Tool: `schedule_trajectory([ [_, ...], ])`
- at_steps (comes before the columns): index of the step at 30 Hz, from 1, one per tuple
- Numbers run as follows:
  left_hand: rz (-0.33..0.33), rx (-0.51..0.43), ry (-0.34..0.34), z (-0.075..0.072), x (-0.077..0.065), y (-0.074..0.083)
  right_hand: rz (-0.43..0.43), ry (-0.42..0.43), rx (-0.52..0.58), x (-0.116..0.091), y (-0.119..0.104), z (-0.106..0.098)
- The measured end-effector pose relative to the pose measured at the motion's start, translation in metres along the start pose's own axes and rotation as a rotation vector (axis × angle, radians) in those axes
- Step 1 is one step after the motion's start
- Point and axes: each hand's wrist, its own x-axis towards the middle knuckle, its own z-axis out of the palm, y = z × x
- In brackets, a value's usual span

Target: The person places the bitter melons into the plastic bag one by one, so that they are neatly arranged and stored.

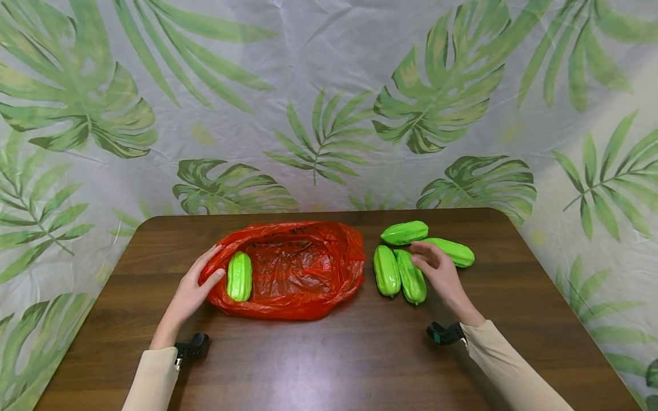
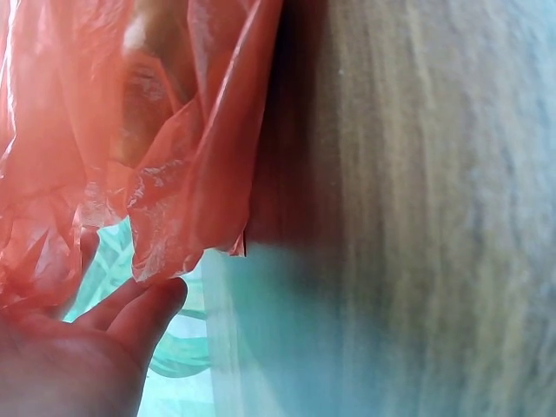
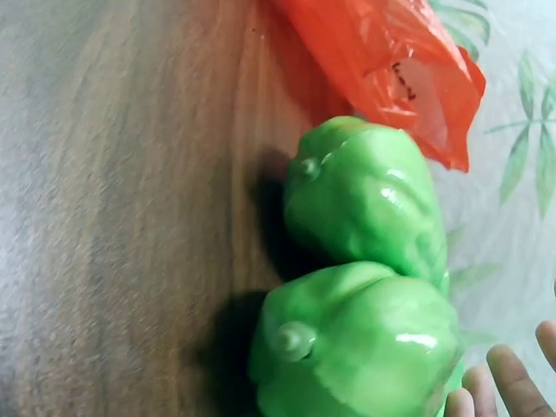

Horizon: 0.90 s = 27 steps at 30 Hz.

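Note:
A red plastic bag [image 1: 303,311] lies on its side with its mouth wide. My left hand [image 1: 192,288] grips the bag's left rim, thumb on the inner side, fingers round the outside; red film [image 2: 187,208] hangs over those fingers in the left wrist view. Inside, near that hand, lies one glossy green papaya-like fruit [image 1: 239,277]. Several more sit in a cluster right of the bag, among them an upright-lying fruit [image 1: 386,271] and its neighbour [image 1: 410,279]. Over this cluster hovers my right hand [image 1: 439,274], fingers loosely bent, holding nothing. Stem nubs show on two fruits [image 3: 356,339] in the right wrist view.
The brown wooden table [image 1: 319,365] ends at a rounded back edge just behind the bag and fruits. A leaf-printed cloth [image 1: 329,114] hangs behind it. Each wrist wears a black strap [image 1: 444,334].

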Motion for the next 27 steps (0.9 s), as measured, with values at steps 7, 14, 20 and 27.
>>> schedule_trajectory([
  [7, -0.003, -0.007, -0.002, 0.0, 0.0, -0.002, 0.06, -0.018, -0.094, -0.004, 0.005, -0.004],
  [14, -0.012, -0.008, -0.003, 0.0, -0.001, -0.003, 0.09, -0.1, -0.171, -0.007, 0.014, -0.005],
  [20, -0.022, -0.004, -0.003, 0.0, -0.001, -0.003, 0.101, -0.118, -0.156, -0.007, 0.019, -0.004],
  [27, -0.027, -0.014, -0.008, 0.0, -0.001, -0.002, 0.107, -0.138, -0.145, -0.007, 0.02, -0.004],
])
